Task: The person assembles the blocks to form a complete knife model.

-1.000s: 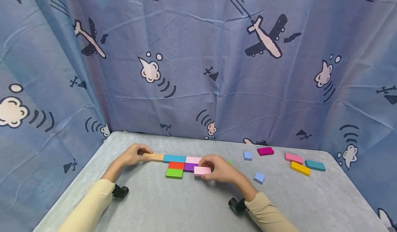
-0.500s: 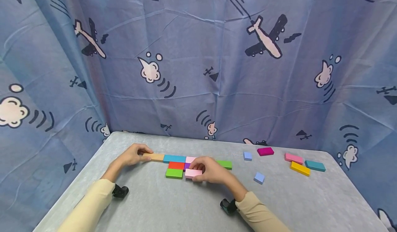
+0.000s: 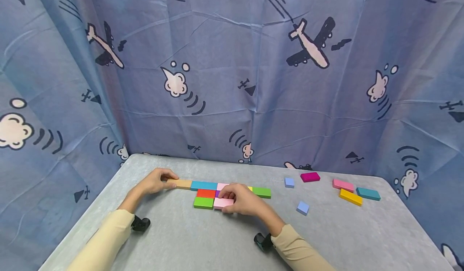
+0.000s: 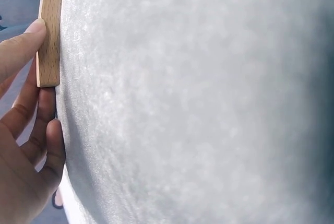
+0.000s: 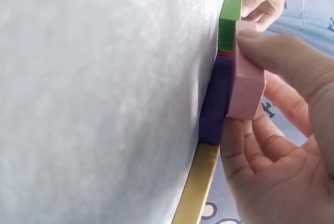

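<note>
The right hand (image 3: 242,198) pinched a light pink block (image 3: 222,203) between thumb and fingers (image 5: 282,59), holding it at the near edge of a flat cluster of coloured blocks on the grey table (image 3: 203,238). The light pink block lay just right of a green block (image 3: 203,202) and against a purple block (image 5: 216,98); the right wrist view showed it raised slightly over the purple block's edge. The left hand (image 3: 155,181) rested at the left end of the back row, its thumb and fingertips (image 4: 18,46) pressed lightly against a bare wooden block (image 3: 182,183). Next in that row came a teal block (image 3: 204,185). A red block (image 3: 206,193) sat behind the green one. Well apart to the right lay a magenta block (image 3: 310,176) and a yellow block (image 3: 350,196).
</note>
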`<state>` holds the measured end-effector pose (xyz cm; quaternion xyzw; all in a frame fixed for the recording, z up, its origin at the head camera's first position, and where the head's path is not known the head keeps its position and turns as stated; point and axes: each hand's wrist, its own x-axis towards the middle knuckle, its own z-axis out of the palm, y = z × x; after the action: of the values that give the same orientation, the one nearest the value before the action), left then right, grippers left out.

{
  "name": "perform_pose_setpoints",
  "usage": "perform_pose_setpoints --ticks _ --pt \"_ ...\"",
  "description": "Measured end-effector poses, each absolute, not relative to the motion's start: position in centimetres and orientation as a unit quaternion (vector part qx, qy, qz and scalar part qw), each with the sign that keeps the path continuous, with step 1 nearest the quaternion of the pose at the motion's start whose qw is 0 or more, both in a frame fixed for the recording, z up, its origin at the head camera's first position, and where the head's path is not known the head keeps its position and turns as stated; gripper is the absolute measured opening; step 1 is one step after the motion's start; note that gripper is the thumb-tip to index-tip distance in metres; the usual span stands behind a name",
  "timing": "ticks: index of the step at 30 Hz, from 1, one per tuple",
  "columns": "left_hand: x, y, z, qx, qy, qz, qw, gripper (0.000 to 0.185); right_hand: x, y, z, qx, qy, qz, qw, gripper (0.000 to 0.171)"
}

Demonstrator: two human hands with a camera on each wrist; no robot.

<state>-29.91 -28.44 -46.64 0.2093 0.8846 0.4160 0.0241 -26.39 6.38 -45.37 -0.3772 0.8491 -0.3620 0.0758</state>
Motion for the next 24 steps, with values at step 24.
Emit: perform_pose_setpoints --ticks 24 --pt "-29.9 -28.4 -46.6 0.205 0.888 0.412 0.02 0.02 -26.5 7.0 -45.5 -0.367 0.843 -0.384 0.09 0.031"
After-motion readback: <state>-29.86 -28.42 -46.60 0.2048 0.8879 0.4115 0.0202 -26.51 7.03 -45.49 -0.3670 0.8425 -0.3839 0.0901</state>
